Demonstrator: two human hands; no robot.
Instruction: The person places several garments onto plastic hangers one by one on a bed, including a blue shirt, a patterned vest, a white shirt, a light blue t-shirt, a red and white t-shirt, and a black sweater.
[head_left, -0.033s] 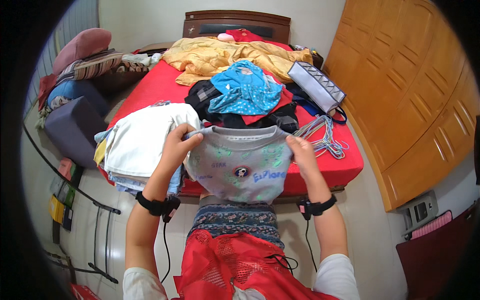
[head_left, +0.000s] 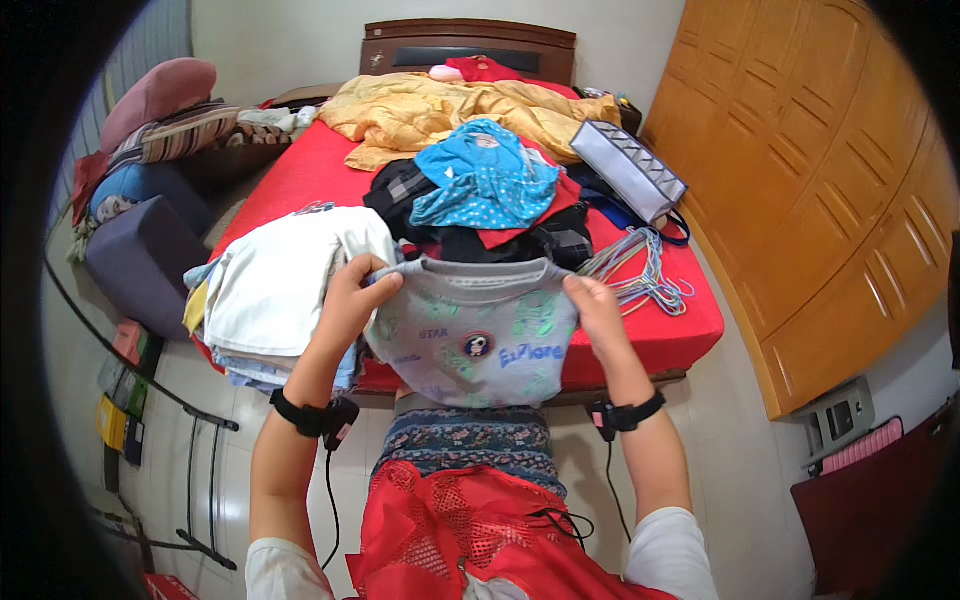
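Note:
A grey child's shirt [head_left: 465,365] with green and blue prints and a small round badge hangs spread out in front of me. My left hand [head_left: 352,300] pinches it at one shoulder beside the neckline, and my right hand [head_left: 598,312] grips the other shoulder. The collar faces up; the hem hangs before my lap. Close to my left hand lies a stack of folded clothes, a white garment [head_left: 275,285] on top. Beyond the shirt is a loose heap of clothes, topped by a blue dotted garment [head_left: 490,190].
These clothes lie on a bed with a red sheet [head_left: 685,325]. Wire hangers [head_left: 652,280] and a white-and-grey fabric box [head_left: 630,172] sit at its right. Farther back is a rumpled yellow cover [head_left: 400,112]. A wooden wardrobe [head_left: 790,200] stands right; a dark sofa [head_left: 145,260] and a black metal frame [head_left: 215,480] stand left.
The whole view has shifted very slightly. Both hands keep their hold on the shirt, whose front has slightly changed its folds.

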